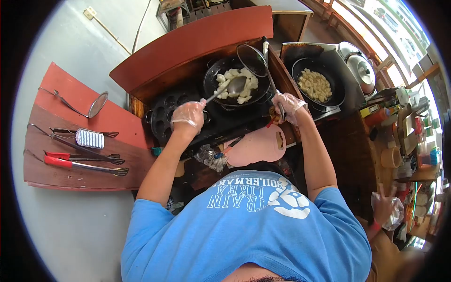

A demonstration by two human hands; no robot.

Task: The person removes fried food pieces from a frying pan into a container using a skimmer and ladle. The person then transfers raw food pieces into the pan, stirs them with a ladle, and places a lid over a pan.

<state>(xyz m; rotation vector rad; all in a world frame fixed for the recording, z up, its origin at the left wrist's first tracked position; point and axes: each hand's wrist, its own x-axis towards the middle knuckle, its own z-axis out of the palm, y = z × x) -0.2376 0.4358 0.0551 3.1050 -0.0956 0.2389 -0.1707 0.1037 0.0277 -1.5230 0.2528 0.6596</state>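
Note:
My left hand [188,116], in a clear plastic glove, is closed around the handle of a metal ladle [236,85]. The ladle's bowl rests among pale white pieces of food [253,82] in a black wok [210,77] on the stove. My right hand [288,107], gloved the same way, grips the long handle of a round mesh skimmer [251,59]. Its mesh head is held over the wok's far right side. Whether the mesh touches the rim I cannot tell.
Right of the wok, a second pan [339,100] holds yellowish pieces in liquid. A molded pan [162,123] sits left. Tongs [84,165] and a grater [90,138] lie on a side board [40,176]. Another person's hand [384,207] is near a plastic bag at right.

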